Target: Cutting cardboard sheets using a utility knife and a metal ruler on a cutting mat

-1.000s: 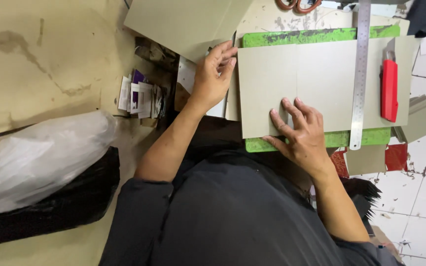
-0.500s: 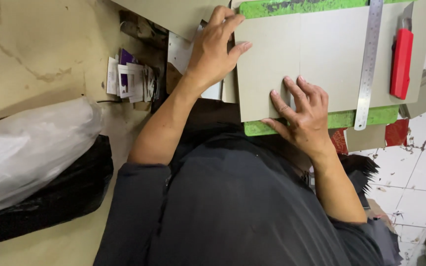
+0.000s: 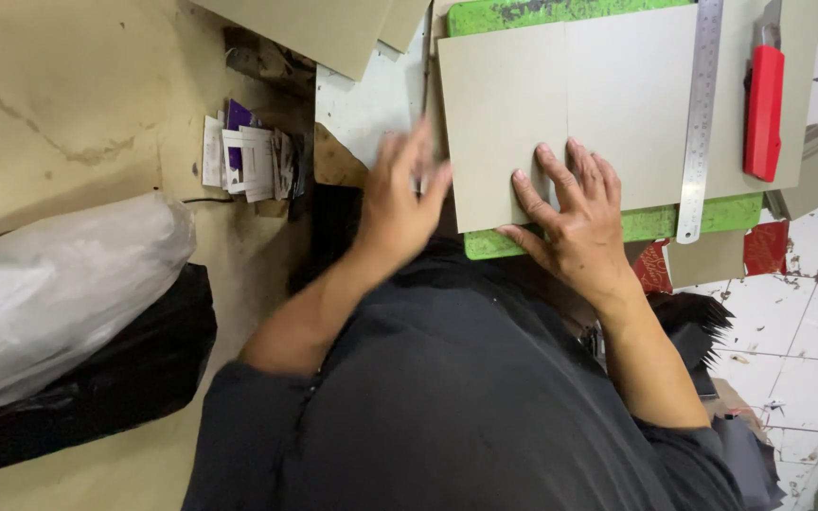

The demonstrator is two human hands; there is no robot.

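Tiled floor, green mat (image 3: 712,216). We press right hand (image 3: 575,227), fingers spread, flat on grey board (image 3: 570,104); left hand (image 3: 400,203) blurred, fingers apart, at board's edge. Ruler (image 3: 698,118), red knife (image 3: 764,114) untouched; cutting seems pending.

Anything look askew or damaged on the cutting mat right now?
Mostly tidy. The green cutting mat is scuffed dark at its top edge. The steel ruler and red knife lie straight on the grey board.

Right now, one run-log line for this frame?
left hand: open, at grey board left edge | right hand: flat on board | steel ruler, red knife lying on board | green mat beneath
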